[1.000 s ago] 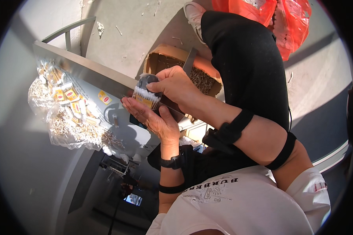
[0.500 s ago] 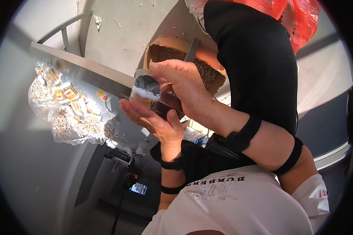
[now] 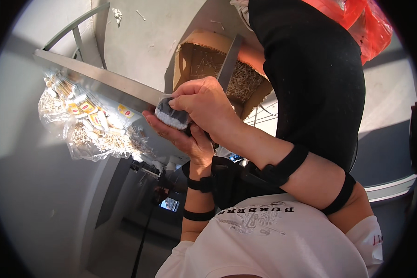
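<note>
A small clear plastic bag of cotton swabs (image 3: 170,119) is between my hands, its white cotton tips in a tight row. My left hand (image 3: 186,142) cradles it from below and the side, fingers stretched out along it and thumb near its right end. Over its upper part, my right hand (image 3: 205,103) pinches the loose clear film between thumb and fingertips. Just beyond the bag runs the edge of a metal-rimmed table (image 3: 102,79).
On the table at left lie loose cotton swabs (image 3: 118,141) in clear plastic, beside yellow-labelled packs (image 3: 86,107). A cardboard box (image 3: 203,38) holding loose sticks stands on the floor beyond my hands. A red plastic bag (image 3: 373,32) is at upper right, past my black-clad leg (image 3: 312,78).
My right hand has moved down and closer over the bag, its fingers now on the film near the tips. The bag has tilted, showing the cotton tips more and the sticks less.
</note>
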Action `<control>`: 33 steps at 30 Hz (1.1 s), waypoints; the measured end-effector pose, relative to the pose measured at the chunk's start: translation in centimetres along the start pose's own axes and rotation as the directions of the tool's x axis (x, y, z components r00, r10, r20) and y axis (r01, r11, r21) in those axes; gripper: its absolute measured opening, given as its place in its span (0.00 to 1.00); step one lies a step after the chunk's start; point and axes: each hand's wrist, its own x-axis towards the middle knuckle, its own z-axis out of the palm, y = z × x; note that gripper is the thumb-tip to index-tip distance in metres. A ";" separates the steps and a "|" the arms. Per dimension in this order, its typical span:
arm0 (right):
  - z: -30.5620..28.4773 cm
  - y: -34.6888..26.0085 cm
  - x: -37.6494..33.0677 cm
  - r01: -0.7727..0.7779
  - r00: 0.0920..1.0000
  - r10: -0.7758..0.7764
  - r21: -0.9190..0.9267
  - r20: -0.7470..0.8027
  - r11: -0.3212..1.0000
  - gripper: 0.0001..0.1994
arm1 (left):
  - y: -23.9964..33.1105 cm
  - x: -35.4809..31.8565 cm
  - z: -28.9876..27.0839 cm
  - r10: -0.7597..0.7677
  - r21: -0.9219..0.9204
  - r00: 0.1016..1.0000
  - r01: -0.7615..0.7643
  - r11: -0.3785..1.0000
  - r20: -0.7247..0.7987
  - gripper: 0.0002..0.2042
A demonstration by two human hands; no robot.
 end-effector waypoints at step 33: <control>-0.1 -0.5 -0.2 0.145 0.981 -0.110 -0.217 0.162 0.965 0.06 | -0.1 0.0 -0.2 0.206 0.088 0.978 -0.207 0.974 0.021 0.49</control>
